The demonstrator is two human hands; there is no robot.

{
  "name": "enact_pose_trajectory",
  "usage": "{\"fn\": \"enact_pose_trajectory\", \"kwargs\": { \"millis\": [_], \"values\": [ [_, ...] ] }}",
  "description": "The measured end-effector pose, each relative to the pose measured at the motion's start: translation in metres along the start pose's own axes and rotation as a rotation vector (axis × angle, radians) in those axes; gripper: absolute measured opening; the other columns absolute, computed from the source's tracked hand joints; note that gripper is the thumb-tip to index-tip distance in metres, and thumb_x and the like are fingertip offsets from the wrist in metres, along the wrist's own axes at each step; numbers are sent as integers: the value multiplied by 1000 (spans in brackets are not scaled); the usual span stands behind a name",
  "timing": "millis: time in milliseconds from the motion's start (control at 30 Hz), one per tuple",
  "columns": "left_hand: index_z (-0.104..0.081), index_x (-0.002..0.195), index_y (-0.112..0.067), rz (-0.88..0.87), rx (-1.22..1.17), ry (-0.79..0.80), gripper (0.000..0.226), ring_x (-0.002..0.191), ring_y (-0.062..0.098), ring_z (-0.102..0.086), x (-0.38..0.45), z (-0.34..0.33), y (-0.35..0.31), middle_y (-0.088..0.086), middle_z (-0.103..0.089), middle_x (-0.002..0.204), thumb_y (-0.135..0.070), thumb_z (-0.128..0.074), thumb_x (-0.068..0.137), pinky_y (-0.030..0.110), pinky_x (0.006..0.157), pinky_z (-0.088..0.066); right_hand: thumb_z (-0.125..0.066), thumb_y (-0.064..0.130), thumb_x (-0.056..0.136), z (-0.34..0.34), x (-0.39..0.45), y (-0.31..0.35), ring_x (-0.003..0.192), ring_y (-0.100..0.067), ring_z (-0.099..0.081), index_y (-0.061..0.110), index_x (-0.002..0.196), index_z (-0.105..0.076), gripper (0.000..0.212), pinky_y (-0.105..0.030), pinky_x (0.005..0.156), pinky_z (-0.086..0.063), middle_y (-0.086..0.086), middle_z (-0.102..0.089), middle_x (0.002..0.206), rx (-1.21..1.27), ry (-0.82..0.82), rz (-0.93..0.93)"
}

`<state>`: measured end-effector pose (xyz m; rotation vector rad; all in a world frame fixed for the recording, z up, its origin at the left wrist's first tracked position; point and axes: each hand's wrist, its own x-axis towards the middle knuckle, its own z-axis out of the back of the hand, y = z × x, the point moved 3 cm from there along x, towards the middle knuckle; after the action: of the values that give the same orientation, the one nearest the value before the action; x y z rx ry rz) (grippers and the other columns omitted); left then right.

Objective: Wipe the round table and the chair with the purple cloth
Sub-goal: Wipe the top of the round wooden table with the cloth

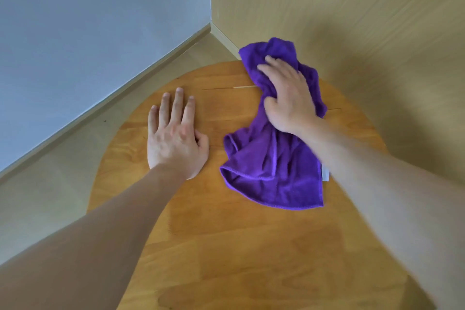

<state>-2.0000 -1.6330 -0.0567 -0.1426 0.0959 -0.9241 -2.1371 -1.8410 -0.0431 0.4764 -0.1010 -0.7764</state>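
Note:
The round wooden table (226,234) fills the lower middle of the head view. A crumpled purple cloth (271,173) lies on its far right part and reaches past the far edge. My right hand (286,98) presses down on the cloth's upper half, fingers curled into the fabric. My left hand (173,133) rests flat on the bare tabletop to the left of the cloth, fingers spread, holding nothing. No chair is in view.
The table stands in a room corner. A grey-blue wall (88,33) runs along the left and a beige wood-grain wall (352,7) along the right, both with a light baseboard (151,63). A strip of pale floor (63,171) shows left of the table.

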Motion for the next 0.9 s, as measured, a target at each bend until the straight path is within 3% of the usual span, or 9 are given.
{"fn": "enact_pose_trajectory", "kwargs": {
  "millis": [67,133,267,367,433,567,700,800,900],
  "values": [
    [-35,155,-14,7,-9,11,71,155,33,-18,-1,0,-1,10,-25,168,-33,-31,86,53,126,-16,-55,19,85,-17,10,30,157,-18,-15,21,156,-38,73,-53,126,-12,2,-24,170,16,-122,-284],
    [-33,156,-15,12,-28,26,72,156,32,-16,-1,0,1,9,-23,169,-34,-32,87,52,127,-13,-57,22,84,-42,13,73,158,-19,-9,19,159,-31,78,-54,125,-6,0,-17,171,55,-150,-355],
    [-30,157,-16,-15,-80,40,69,158,30,-10,-2,-1,8,6,-18,170,-37,-37,93,47,128,-7,-54,8,84,-64,-1,115,156,-17,-18,18,151,-48,69,-53,125,-8,2,-32,167,226,64,56],
    [-39,153,-14,16,-126,-14,58,156,29,-16,-1,1,5,6,-25,168,-31,-38,97,47,127,-10,-48,3,76,-36,-10,79,153,-18,-30,14,145,-57,70,-49,124,-18,-1,-43,161,237,223,260],
    [-40,152,-16,34,-130,-17,61,156,27,-16,-1,1,2,5,-26,168,-32,-37,93,46,128,-8,-46,2,69,-16,-17,45,151,-20,-34,11,143,-58,75,-47,122,-25,-3,-44,160,132,229,337],
    [-39,153,-18,36,-117,-4,62,157,26,-14,0,1,1,4,-25,168,-35,-34,94,46,128,-7,-52,-3,78,-1,-13,14,152,-18,-32,14,145,-56,69,-48,124,-23,0,-42,161,160,-26,-24],
    [-37,155,-17,35,-99,5,64,157,26,-13,0,3,3,5,-22,169,-35,-23,95,46,128,-6,-56,11,80,-45,-18,87,157,-16,-16,20,152,-44,73,-49,126,-7,4,-27,168,180,-235,-403],
    [-37,156,-15,20,-123,3,72,158,27,-14,0,4,6,5,-23,169,-36,-9,93,46,128,-7,-54,8,81,-67,-35,116,157,-14,-15,21,150,-48,71,-50,126,-4,5,-29,168,270,-131,-239],
    [-42,152,-14,22,-124,-16,66,156,28,-18,0,4,3,7,-28,167,-33,-27,91,47,128,-10,-48,4,76,-40,-43,77,155,-12,-22,18,147,-55,73,-49,127,-11,6,-37,164,261,102,65]
  ]
}}
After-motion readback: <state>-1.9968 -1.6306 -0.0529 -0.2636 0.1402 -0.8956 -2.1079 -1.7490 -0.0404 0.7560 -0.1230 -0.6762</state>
